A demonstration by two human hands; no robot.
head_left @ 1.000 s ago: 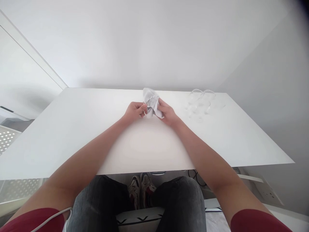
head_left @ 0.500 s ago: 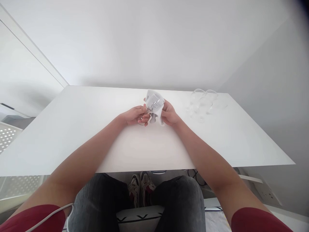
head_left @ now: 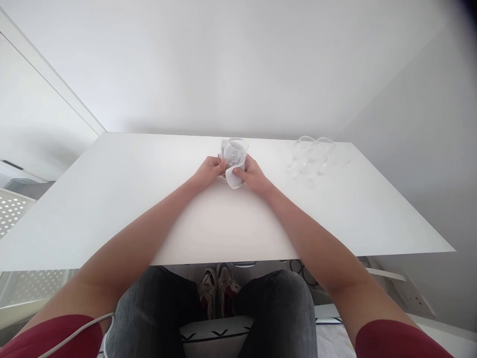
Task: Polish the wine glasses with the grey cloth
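Near the middle of the white table, a clear wine glass (head_left: 237,147) is held just above the surface, its rim facing up and away from me. A white cloth (head_left: 234,180) wraps around its bowl from behind and in front. My left hand (head_left: 210,169) is closed on the glass's lower part, thumb and fingers pinching it; the stem and foot are mostly hidden. My right hand (head_left: 255,176) is closed on the cloth, its thumb pressing it against the bowl's near right side.
Several clear wine glasses (head_left: 311,158) stand together on the right of the white table (head_left: 126,199), hard to tell apart. A wall (head_left: 238,69) runs along the table's far edge. A white cable (head_left: 74,334) crosses my left sleeve.
The glass has turned more upright, showing its open rim. My right hand's thumb has come round the front with the cloth, and my left fingers have closed in tighter.
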